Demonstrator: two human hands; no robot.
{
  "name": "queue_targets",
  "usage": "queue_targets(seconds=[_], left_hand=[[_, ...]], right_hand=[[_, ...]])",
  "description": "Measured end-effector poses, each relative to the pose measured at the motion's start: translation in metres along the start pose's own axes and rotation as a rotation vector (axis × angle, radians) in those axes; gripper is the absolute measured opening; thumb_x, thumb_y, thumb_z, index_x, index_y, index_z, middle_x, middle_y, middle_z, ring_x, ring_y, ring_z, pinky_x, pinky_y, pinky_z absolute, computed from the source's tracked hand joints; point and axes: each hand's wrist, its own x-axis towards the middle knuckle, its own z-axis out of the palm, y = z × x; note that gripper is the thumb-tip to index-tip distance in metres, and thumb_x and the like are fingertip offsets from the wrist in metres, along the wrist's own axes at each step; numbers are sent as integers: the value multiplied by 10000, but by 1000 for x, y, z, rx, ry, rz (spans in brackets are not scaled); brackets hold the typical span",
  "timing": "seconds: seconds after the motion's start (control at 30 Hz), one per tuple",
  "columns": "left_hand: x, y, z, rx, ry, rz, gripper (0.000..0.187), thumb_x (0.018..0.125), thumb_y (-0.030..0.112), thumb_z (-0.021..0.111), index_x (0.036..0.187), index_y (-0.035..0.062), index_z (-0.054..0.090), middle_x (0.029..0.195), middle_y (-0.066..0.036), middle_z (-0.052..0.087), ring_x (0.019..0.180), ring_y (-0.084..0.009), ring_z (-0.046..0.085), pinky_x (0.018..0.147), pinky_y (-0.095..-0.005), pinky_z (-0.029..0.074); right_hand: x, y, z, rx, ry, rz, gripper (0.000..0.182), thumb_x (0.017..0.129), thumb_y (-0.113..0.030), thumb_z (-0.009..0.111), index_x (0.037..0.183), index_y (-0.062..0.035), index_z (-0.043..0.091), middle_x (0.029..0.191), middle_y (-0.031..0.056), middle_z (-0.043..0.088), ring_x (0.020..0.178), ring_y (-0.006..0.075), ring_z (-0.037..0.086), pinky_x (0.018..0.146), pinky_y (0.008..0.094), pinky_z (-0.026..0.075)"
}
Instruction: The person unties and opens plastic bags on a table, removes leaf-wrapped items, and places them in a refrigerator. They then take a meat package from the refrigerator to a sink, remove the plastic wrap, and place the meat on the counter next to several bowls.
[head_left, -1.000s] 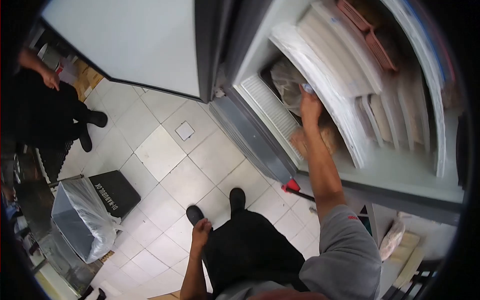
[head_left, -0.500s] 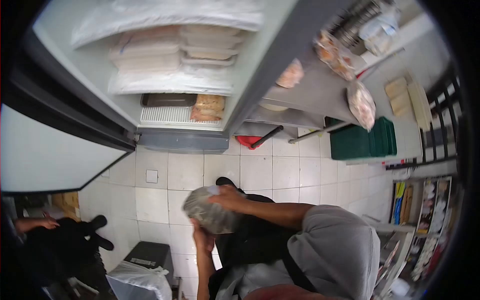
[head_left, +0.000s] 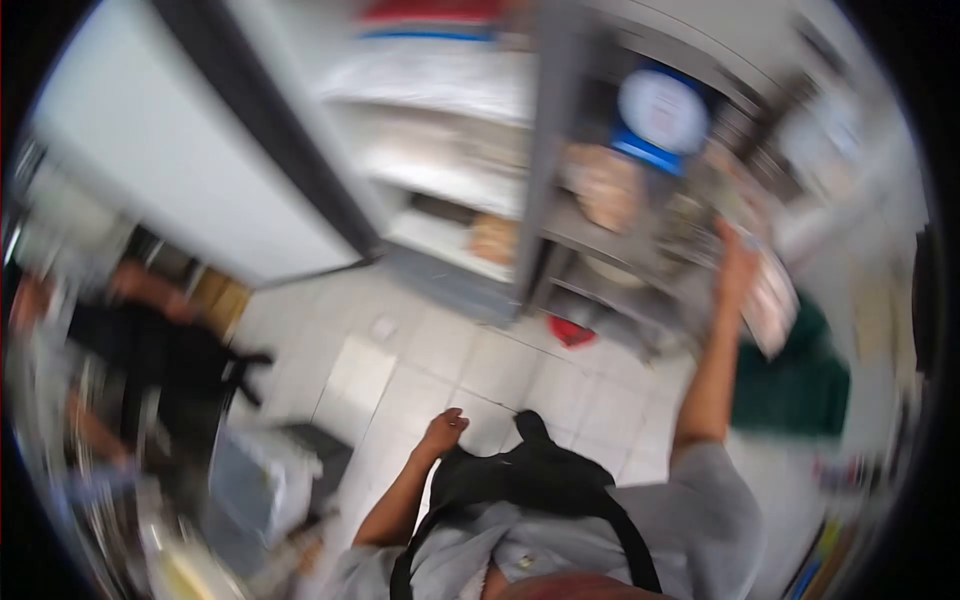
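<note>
My right arm stretches to the steel table, and my right hand (head_left: 738, 262) is at a plastic bag (head_left: 690, 218) with grey-green contents, its fingers closed on the bag's near side and blurred by motion. Right beside that hand, a bag of pale pink food (head_left: 772, 305) lies at the table's edge. My left hand (head_left: 446, 432) is empty in front of my apron, with loosely bent fingers and thumb apart.
A blue scale (head_left: 660, 115) with a round white dial and a bag of pinkish food (head_left: 605, 188) stand on the steel table (head_left: 580, 228). Left of it is a fridge with its door (head_left: 190, 150) open. A green bin (head_left: 790, 390) is below right; another person (head_left: 150, 350) is at left.
The bag has gone from both hands before my body to the steel table with my right hand. My left hand has let go of it. The view has swung right.
</note>
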Motion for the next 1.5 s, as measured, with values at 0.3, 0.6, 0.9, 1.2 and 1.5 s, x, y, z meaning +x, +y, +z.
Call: queue_targets(seconds=[0.3, 0.6, 0.9, 1.2, 1.5], left_hand=[[-183, -160, 142, 160, 321, -586, 382, 781, 332, 500, 754, -16, 657, 738, -212, 633, 698, -350, 629, 708, -437, 499], [-353, -174, 288, -607, 573, -1152, 258, 619, 273, 589, 636, 26, 662, 711, -213, 639, 693, -316, 639, 638, -402, 510], [-500, -105, 399, -934, 918, -1327, 303, 735, 163, 491, 802, -106, 616, 771, -233, 632, 583, -315, 628, 525, -415, 516], [-472, -74, 596, -1102, 1208, -1418, 301, 758, 255, 482, 620, 49, 652, 567, -128, 613, 525, -274, 613, 585, -408, 500], [-393, 14, 597, -1986, 1237, -1577, 219, 682, 240, 575, 622, 41, 647, 630, -141, 632, 561, -254, 621, 568, -396, 501]], right_hand=[[141, 218, 152, -686, -216, -81, 425, 859, -373, 460, 1180, -109, 544, 1028, 172, 626, 893, 362, 616, 747, 472, 491], [-182, 38, 232, -23, -995, -519, 434, 819, -236, 606, 1188, -28, 509, 1154, 176, 541, 1032, 346, 526, 882, 439, 421], [-617, -174, 60, 69, -2358, -1144, 397, 828, -263, 620, 1106, 18, 586, 966, 135, 643, 862, 190, 599, 762, 313, 481], [-771, -192, 24, -288, -2525, -1744, 426, 811, -310, 642, 1062, 32, 612, 1005, 174, 647, 960, 246, 605, 857, 334, 456], [-853, -272, 54, -222, -2452, -1816, 368, 804, -319, 642, 1016, -18, 647, 969, 151, 663, 932, 249, 619, 833, 344, 465]])
